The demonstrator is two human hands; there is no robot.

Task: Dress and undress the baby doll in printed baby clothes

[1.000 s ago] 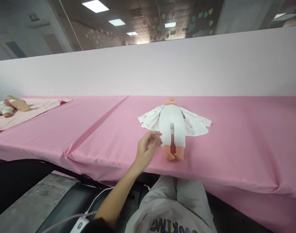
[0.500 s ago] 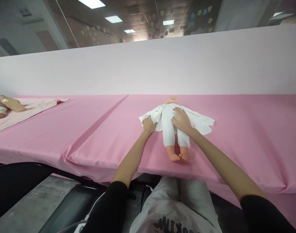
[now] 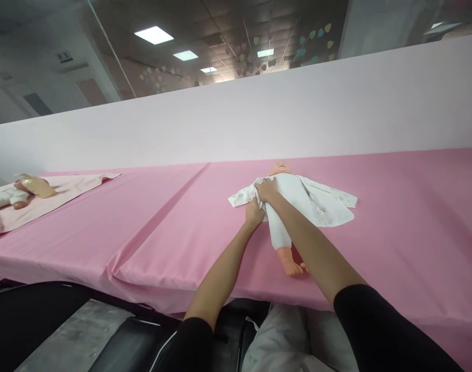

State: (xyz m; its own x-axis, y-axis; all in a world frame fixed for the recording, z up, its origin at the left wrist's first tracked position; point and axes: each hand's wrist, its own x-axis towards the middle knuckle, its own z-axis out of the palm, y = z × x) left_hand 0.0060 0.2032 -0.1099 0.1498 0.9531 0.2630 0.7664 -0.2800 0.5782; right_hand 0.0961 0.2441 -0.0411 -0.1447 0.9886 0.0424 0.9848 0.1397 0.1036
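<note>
A baby doll [image 3: 292, 187] in a white bodysuit lies on its back, feet toward me, on an opened white baby shirt [image 3: 334, 213]. The shirt's two sleeves spread out to either side, the left one with a small print. Around the cloth at the shirt's left side, my left hand [image 3: 253, 213] is closed. My right hand [image 3: 266, 189] reaches across the doll and has its fingers curled on the same bunched cloth, just above the left. My right forearm hides part of the doll's legs, and the doll's arm on that side cannot be made out.
A pink cloth [image 3: 174, 222] covers the table. At the far left another doll [image 3: 36, 186] lies on a paler pink cloth [image 3: 81, 181]. Behind the table stands a white partition [image 3: 205, 126] with glass above it. Black chairs [image 3: 127, 341] are at the near edge.
My right hand has moved left from the doll's belly to the shirt's left side. My left hand has gone from lying flat on the shirt to gripping its cloth. The view has tilted slightly.
</note>
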